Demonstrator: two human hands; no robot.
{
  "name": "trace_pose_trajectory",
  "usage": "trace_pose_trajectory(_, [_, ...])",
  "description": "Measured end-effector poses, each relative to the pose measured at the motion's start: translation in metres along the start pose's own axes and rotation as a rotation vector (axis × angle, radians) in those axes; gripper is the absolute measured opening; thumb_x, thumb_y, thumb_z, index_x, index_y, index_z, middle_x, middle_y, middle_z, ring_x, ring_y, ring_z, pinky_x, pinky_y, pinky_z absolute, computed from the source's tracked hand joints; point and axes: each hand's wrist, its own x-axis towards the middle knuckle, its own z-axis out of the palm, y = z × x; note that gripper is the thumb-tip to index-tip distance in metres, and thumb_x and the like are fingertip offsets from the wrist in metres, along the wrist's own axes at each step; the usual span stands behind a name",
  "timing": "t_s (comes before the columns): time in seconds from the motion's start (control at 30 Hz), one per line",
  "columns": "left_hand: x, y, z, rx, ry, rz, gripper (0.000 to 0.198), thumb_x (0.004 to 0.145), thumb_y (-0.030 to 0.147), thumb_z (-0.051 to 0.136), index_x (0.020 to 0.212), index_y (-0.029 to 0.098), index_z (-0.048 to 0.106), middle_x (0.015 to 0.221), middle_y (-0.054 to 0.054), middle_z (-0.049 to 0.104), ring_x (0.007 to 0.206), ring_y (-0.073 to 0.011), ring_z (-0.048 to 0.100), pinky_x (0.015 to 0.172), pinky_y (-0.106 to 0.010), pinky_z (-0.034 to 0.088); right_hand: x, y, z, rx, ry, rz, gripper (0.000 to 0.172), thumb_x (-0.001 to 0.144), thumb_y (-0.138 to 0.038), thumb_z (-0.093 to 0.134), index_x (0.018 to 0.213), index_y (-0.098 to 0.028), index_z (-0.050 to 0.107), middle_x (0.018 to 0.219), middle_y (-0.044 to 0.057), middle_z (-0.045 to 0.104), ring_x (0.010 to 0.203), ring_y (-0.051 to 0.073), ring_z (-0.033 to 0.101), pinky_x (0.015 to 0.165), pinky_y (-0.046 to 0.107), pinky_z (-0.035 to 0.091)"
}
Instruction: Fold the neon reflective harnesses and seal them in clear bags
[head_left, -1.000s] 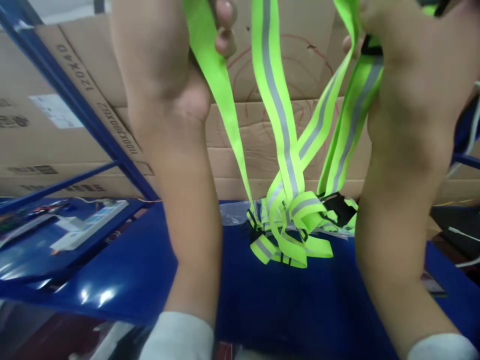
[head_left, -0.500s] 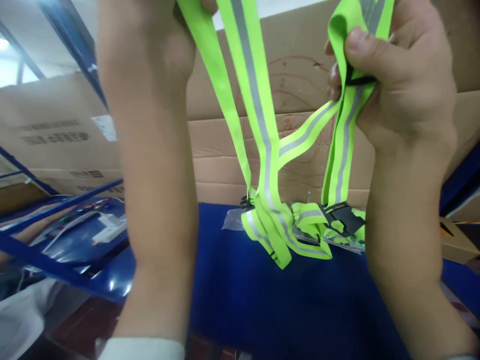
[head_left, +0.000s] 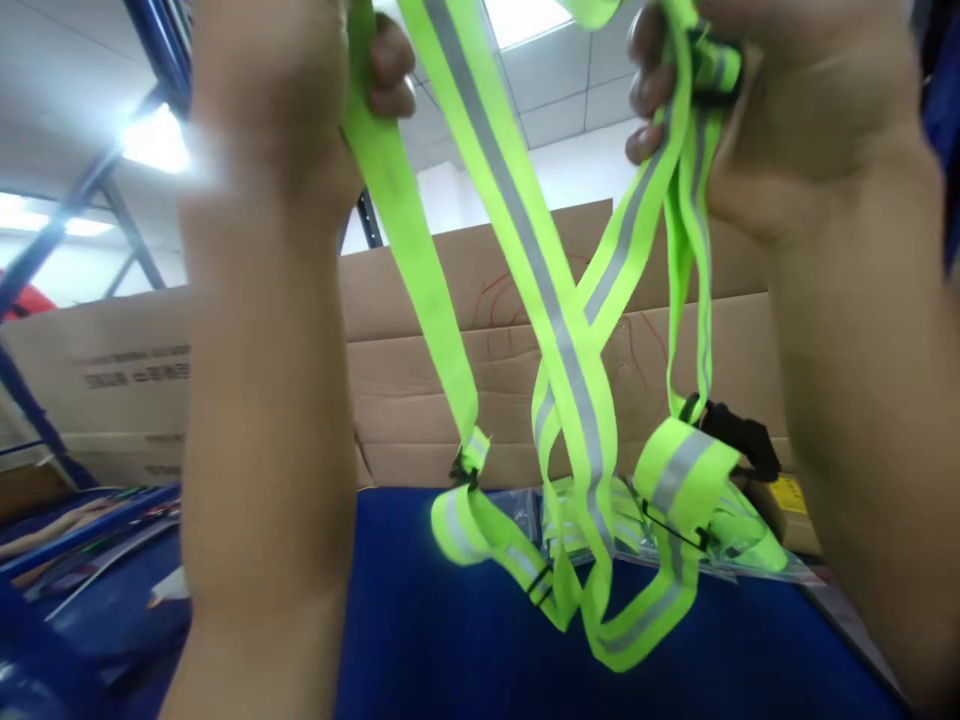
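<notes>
A neon yellow-green reflective harness (head_left: 551, 290) with grey stripes hangs from both my raised hands. At the upper left my left hand (head_left: 330, 90) is closed around one strap, its fingertips curled over the edge. Higher up on the right, my right hand (head_left: 757, 110) grips another strap beside a black slider (head_left: 716, 70). The straps cross in the middle and loop down over the table. A dark buckle (head_left: 739, 435) dangles at the right, and a smaller black clip (head_left: 465, 468) at the left. My forearms cover both sides of the view.
Beneath is a blue table (head_left: 450, 620). Plastic-bagged yellow-green straps (head_left: 750, 530) lie at its back right. Cardboard (head_left: 420, 370) stands behind, with blue rack posts (head_left: 161, 50) at the left. Another person's arm (head_left: 52, 530) rests on a neighbouring blue surface.
My hands have lifted the harness, so its lower loops and buckle hang higher and its straps now cross. The view has tilted up, showing more ceiling.
</notes>
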Motion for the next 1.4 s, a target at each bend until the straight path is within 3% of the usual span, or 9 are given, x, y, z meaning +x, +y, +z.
trace_pose_trajectory(0.1, [-0.017, -0.013, -0.002, -0.098, 0.018, -0.11, 0.024, 0.095, -0.005, 0.038, 0.092, 0.017, 0.048, 0.081, 0.001, 0.043, 0.053, -0.0031, 0.044, 0.049, -0.017, 0.027, -0.021, 0.016, -0.003, 0.065, -0.081, 0.078, 0.006, 0.093, -0.022, 0.065, 0.096, -0.022, 0.071, 0.094, -0.003, 0.07, 0.078, 0.009, 0.062, 0.066, 0.021, 0.058])
trace_pose_trajectory(0.23, [-0.061, -0.06, 0.007, -0.233, 0.095, -0.365, 0.014, 0.098, 0.005, 0.048, 0.093, 0.017, 0.051, 0.074, 0.001, 0.049, 0.051, -0.0059, 0.045, 0.047, -0.022, 0.029, -0.056, 0.056, 0.0, 0.027, 0.016, 0.067, 0.016, 0.089, -0.027, 0.073, 0.102, -0.022, 0.067, 0.095, -0.002, 0.067, 0.074, 0.009, 0.059, 0.063, 0.023, 0.056])
trace_pose_trajectory(0.33, [-0.106, -0.104, 0.018, -0.348, 0.035, -0.449, 0.013, 0.098, 0.013, 0.053, 0.088, 0.021, 0.054, 0.067, 0.001, 0.05, 0.049, -0.0092, 0.044, 0.045, -0.026, 0.029, -0.087, 0.087, 0.008, -0.056, 0.101, 0.085, 0.022, 0.091, -0.031, 0.073, 0.111, -0.024, 0.065, 0.097, -0.001, 0.065, 0.074, 0.01, 0.059, 0.063, 0.025, 0.057])
trace_pose_trajectory(0.57, [-0.17, -0.162, 0.028, -0.394, 0.236, -0.415, 0.009, 0.086, 0.018, 0.066, 0.082, 0.025, 0.062, 0.068, 0.003, 0.059, 0.051, -0.0099, 0.043, 0.048, -0.027, 0.035, -0.142, 0.138, 0.013, -0.385, 0.119, 0.15, 0.037, 0.096, -0.053, 0.066, 0.122, -0.028, 0.062, 0.112, 0.002, 0.066, 0.104, 0.022, 0.067, 0.092, 0.041, 0.061])
trace_pose_trajectory(0.73, [-0.2, -0.184, 0.031, -0.347, 0.157, -0.39, 0.006, 0.086, 0.02, 0.072, 0.087, 0.021, 0.066, 0.078, 0.001, 0.064, 0.058, -0.0097, 0.054, 0.056, -0.025, 0.046, -0.161, 0.159, 0.009, -0.53, 0.087, 0.149, 0.042, 0.096, -0.058, 0.063, 0.123, -0.027, 0.062, 0.114, 0.003, 0.065, 0.112, 0.025, 0.064, 0.099, 0.045, 0.057])
trace_pose_trajectory(0.97, [-0.225, -0.252, 0.044, -0.259, 0.183, -0.42, 0.017, 0.084, 0.028, 0.08, 0.092, 0.021, 0.068, 0.084, 0.0, 0.065, 0.068, -0.0109, 0.06, 0.068, -0.023, 0.051, -0.177, 0.204, 0.001, -0.527, 0.118, 0.214, 0.035, 0.095, -0.054, 0.065, 0.119, -0.028, 0.063, 0.109, 0.002, 0.068, 0.108, 0.025, 0.066, 0.097, 0.045, 0.058])
trace_pose_trajectory(1.1, [-0.235, -0.287, 0.05, -0.191, 0.108, -0.462, 0.018, 0.086, 0.032, 0.078, 0.097, 0.021, 0.067, 0.085, -0.001, 0.064, 0.07, -0.0129, 0.061, 0.068, -0.024, 0.049, -0.181, 0.236, -0.006, -0.574, 0.094, 0.235, 0.03, 0.094, -0.046, 0.066, 0.117, -0.026, 0.065, 0.114, 0.003, 0.07, 0.106, 0.026, 0.066, 0.1, 0.046, 0.055])
trace_pose_trajectory(1.2, [-0.245, -0.306, 0.053, -0.049, -0.055, -0.529, 0.016, 0.093, 0.031, 0.066, 0.104, 0.02, 0.065, 0.086, -0.003, 0.064, 0.075, -0.0154, 0.063, 0.071, -0.026, 0.051, -0.186, 0.255, -0.011, -0.661, 0.016, 0.299, 0.028, 0.094, -0.04, 0.062, 0.116, -0.024, 0.065, 0.12, 0.007, 0.072, 0.109, 0.027, 0.065, 0.102, 0.045, 0.053])
trace_pose_trajectory(1.4, [-0.278, -0.311, 0.039, 0.163, -0.366, -0.571, 0.037, 0.085, 0.025, 0.07, 0.12, 0.015, 0.06, 0.12, -0.013, 0.067, 0.109, -0.0228, 0.064, 0.099, -0.038, 0.053, -0.196, 0.276, -0.016, -0.883, -0.385, 0.609, 0.029, 0.095, -0.028, 0.053, 0.113, -0.013, 0.068, 0.123, 0.012, 0.073, 0.11, 0.026, 0.067, 0.098, 0.037, 0.051])
